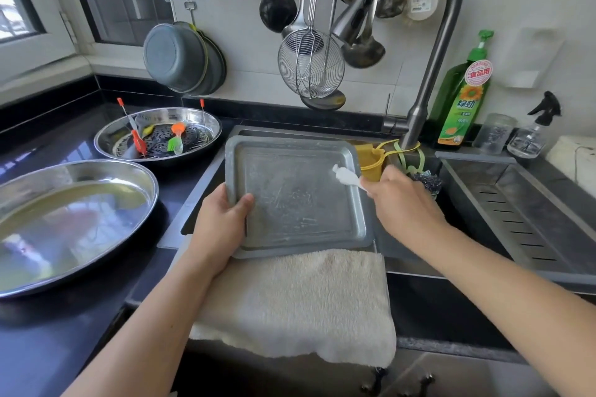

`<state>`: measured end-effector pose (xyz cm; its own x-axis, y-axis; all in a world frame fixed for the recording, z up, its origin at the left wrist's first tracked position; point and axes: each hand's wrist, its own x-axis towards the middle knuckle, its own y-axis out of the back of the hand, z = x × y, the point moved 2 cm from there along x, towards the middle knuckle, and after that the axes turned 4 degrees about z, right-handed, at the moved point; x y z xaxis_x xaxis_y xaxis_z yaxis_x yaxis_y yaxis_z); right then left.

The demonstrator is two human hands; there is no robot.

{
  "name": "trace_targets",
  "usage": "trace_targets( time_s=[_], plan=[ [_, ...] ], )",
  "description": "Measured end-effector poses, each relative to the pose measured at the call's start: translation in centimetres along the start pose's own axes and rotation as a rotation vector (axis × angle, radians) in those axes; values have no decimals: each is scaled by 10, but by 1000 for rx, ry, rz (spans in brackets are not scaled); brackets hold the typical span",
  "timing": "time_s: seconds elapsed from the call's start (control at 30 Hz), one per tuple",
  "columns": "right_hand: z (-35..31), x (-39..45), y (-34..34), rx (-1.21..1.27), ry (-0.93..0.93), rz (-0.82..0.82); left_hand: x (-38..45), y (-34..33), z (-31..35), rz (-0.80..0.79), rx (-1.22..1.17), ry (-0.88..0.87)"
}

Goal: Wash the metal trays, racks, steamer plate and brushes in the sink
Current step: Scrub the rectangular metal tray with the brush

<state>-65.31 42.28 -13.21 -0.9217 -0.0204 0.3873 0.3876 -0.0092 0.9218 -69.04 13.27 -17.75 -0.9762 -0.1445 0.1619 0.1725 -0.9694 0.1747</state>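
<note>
Centre of frame: left hand [222, 219] grips the rectangular tray [296, 196] over the sink [503, 203]; right hand [403, 200] pinches a white brush [346, 177]. Scrub corners with tray steadied.

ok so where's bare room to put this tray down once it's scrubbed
Free: the perforated drain basin right of the faucet, and dark counter in front of the big round tray. Crowded: the left counter, with that tray and the round tray of brushes.
</note>
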Motion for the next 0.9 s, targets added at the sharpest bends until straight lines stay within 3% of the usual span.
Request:
trace_targets(
  time_s=[0.07, 0.17, 0.4, 0.5, 0.57, 0.73, 0.83, 0.9],
  plan=[
    [-3, 31, 1, 57, -89, 17, -1, 0, 1, 4, -19, 12],
    [-7, 44, 1, 43, -65, -5, -2, 2, 1, 22, -17, 19],
    [-6, -63, 7, -125, 95, -271, 7, -2, -3, 2, 16, 34],
    [-9, -66, 20, -194, 119, -342, 5, -2, -5, 8, 8, 28],
    [-13, -49, 31, -241, 134, -317, 3, -2, -5, 9, -4, 24],
    [0, 36, 46, -130, 10, -78, 2, 0, -4, -4, -32, 22],
    [13, 64, 44, 37, -77, -96, 1, 1, -4, 2, -32, 20],
    [16, 55, 43, 54, -37, -78, 0, 1, -2, 8, -30, 12]
  ],
)
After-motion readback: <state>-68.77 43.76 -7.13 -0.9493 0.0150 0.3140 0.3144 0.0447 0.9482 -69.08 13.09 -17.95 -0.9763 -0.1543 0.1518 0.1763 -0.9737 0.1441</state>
